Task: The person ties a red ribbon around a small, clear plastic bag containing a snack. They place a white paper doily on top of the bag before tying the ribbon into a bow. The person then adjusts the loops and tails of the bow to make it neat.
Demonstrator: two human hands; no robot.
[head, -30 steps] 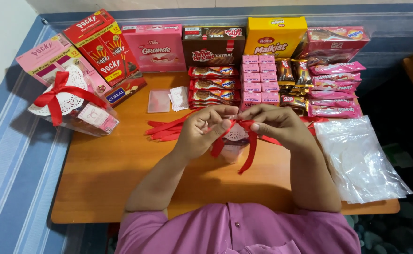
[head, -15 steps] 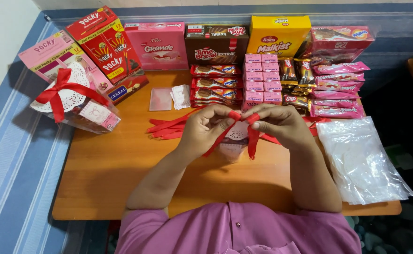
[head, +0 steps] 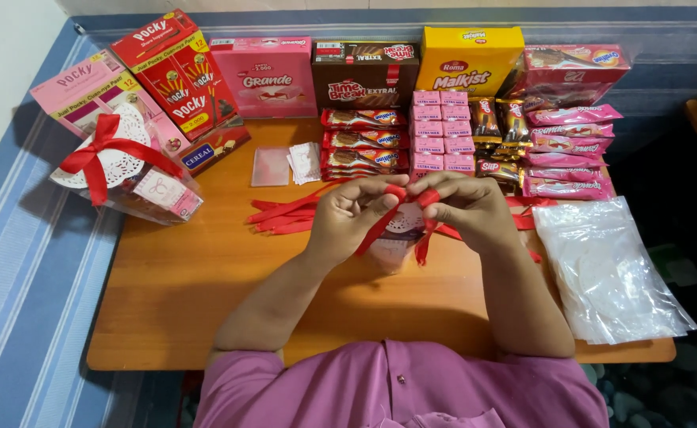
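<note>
Ribbon (head: 412,196), red, now sits pinched higher between the left hand (head: 354,218) and right hand (head: 469,212), its tails shorter than before, over the small clear packet (head: 392,242) at table (head: 206,269) centre, twelve o'clock of the person, suggesting the bow is tightening.

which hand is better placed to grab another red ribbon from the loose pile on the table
Left, probably. The loose red ribbons lie on the table just beside the left hand. The right hand sits farther from them. Both hands currently pinch the ribbon over the small packet.

A wooden table (head: 206,293) bears snack boxes (head: 364,71), red ribbons (head: 285,215), clear bags (head: 610,273) and a wrapped gift (head: 126,174).
</note>
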